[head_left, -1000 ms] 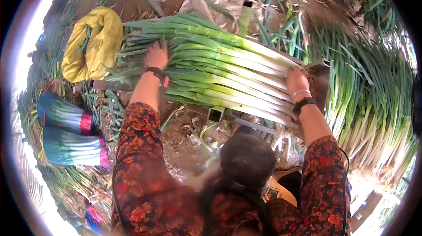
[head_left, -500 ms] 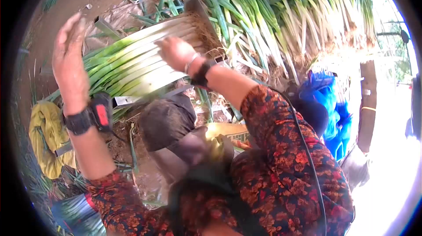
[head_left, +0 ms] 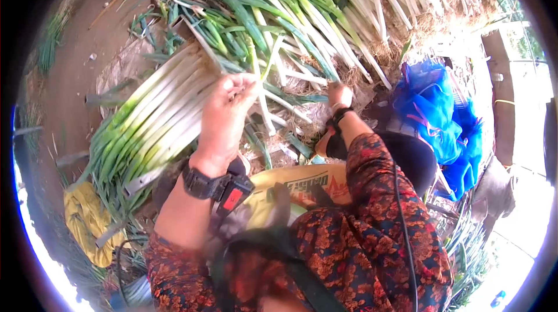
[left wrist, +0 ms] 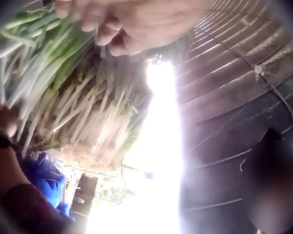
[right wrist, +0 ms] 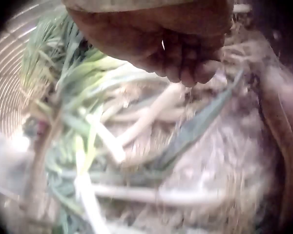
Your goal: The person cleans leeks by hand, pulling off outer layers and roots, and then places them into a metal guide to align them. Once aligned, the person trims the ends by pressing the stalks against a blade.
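A row of leeks (head_left: 163, 91) lies side by side in a metal frame, white ends against its end plate (head_left: 200, 45). My left hand (head_left: 226, 114) hovers beside that row's white ends, fingers loosely curled with nothing visible in them; the left wrist view shows the same hand (left wrist: 141, 22) at its top edge. Farther right, my right hand (head_left: 339, 94) is low at the root end of a loose leek pile (head_left: 314, 27), where a green leaf reaches it. In the right wrist view its fingers (right wrist: 185, 73) are curled and blurred; I cannot tell whether they pinch a stalk.
Blue mesh bags (head_left: 433, 108) stand to the right of the pile. A yellow printed sack (head_left: 308, 181) lies near my lap, and a yellow cloth (head_left: 87, 219) is at the lower left. Loose leeks and leaves (head_left: 279, 120) litter the ground between the frame and my right hand.
Both hands have left the leeks in the frame, where they rested a second ago. They have moved right, the right hand to the loose pile. The head view has turned right.
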`<state>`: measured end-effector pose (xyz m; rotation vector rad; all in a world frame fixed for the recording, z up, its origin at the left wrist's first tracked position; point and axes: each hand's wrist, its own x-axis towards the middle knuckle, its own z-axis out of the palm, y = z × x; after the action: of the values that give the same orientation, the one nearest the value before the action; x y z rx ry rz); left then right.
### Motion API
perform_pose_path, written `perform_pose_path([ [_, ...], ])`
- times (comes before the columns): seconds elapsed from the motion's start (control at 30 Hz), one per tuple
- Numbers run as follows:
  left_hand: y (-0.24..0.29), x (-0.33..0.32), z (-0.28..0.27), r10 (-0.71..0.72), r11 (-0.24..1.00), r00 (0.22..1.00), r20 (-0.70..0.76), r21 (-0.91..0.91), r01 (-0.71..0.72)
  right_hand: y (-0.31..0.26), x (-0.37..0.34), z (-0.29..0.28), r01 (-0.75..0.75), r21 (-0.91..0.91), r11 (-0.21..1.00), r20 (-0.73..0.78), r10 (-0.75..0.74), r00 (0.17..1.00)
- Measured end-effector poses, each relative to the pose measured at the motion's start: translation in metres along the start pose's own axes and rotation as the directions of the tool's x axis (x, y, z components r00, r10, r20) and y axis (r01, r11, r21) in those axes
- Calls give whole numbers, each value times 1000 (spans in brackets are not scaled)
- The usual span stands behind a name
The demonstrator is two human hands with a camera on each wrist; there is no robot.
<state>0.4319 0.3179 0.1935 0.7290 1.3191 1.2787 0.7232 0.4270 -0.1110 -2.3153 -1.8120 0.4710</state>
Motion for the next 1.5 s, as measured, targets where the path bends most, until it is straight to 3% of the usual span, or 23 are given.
perform_pose_path([
  [0.07, 3, 10, 9, -2, 999, 1000, -7, 41, 2, 31, 57, 0, -20, -7, 1000, -97, 20, 995],
  [0.13, 6, 16, 14, -85, 995, 996, 40, 47, 83, 11, 80, -47, -122, 58, 991, -38, 124, 992],
  [0.2, 8, 18, 21, -146, 983, 988, 40, 117, 141, 27, 114, -38, -45, -21, 999, -50, 44, 998],
  [0.27, 6, 20, 23, -180, 972, 982, 52, 159, 170, 31, 137, -32, -43, -176, 983, 129, 67, 989],
  [0.33, 3, 26, 23, -172, 974, 982, 80, 163, 157, 29, 138, -16, -88, -223, 971, 84, 110, 990],
  [0.43, 4, 35, 25, -149, 973, 985, 84, 191, 131, -7, 120, -37, -106, -333, 937, 47, 128, 991],
  [0.57, 6, 40, 27, -164, 974, 982, 91, 175, 146, -17, 116, -25, -84, -136, 987, 199, 110, 974],
  [0.6, 7, 40, 27, -178, 972, 980, 90, 171, 161, -18, 108, -18, 15, -131, 991, 195, 11, 981],
  [0.67, 7, 42, 30, -154, 973, 982, 112, 188, 131, -37, 84, -7, 22, 5, 1000, 257, -23, 966],
  [0.7, 8, 43, 32, -140, 974, 983, 123, 198, 114, -33, 80, 35, 22, 153, 988, 260, -62, 964],
  [0.77, 11, 44, 33, -176, 967, 978, 109, 205, 151, -44, 63, 71, 147, 263, 953, 259, -217, 941],
  [0.87, 16, 43, 36, -186, 968, 978, 98, 187, 165, -96, 31, 34, 195, 380, 904, 235, -298, 925],
  [0.97, 17, 41, 31, -190, 966, 979, 73, 192, 173, -101, 36, 13, 172, 364, 915, 93, -220, 971],
  [1.0, 17, 41, 28, -195, 963, 979, 66, 200, 178, -101, 40, -3, 120, 333, 935, 121, -169, 978],
  [1.07, 16, 41, 25, -123, 968, 987, 99, 232, 97, -92, 53, -2, 216, 217, 952, -75, -205, 976],
  [1.1, 15, 41, 23, -84, 968, 990, 115, 246, 54, -88, 56, -6, 260, 68, 963, -128, -250, 960],
  [1.13, 15, 41, 22, -82, 974, 989, 121, 221, 53, -86, 58, -9, 292, -82, 953, -173, -302, 937],
  [1.2, 16, 42, 22, -70, 983, 990, 127, 176, 46, -80, 66, 5, 236, -121, 964, -180, -255, 950],
  [1.3, 15, 39, 22, -109, 987, 992, 63, 125, 100, -79, 76, 25, 140, 23, 990, -28, -139, 990],
  [1.4, 15, 40, 20, -41, 986, 999, 32, 164, 35, -87, 73, 15, 36, 284, 958, 104, -69, 992],
  [1.43, 10, 43, 17, 69, 972, 996, 51, 223, -79, -91, 67, 8, 76, 275, 958, 164, -125, 979],
  [1.47, 9, 46, 15, 70, 967, 996, 48, 241, -80, -103, 56, -8, -138, 470, 872, 397, -69, 915],
  [1.5, 9, 48, 13, 72, 962, 996, 47, 260, -82, -114, 42, -22, -379, 578, 723, 610, -74, 789],
])
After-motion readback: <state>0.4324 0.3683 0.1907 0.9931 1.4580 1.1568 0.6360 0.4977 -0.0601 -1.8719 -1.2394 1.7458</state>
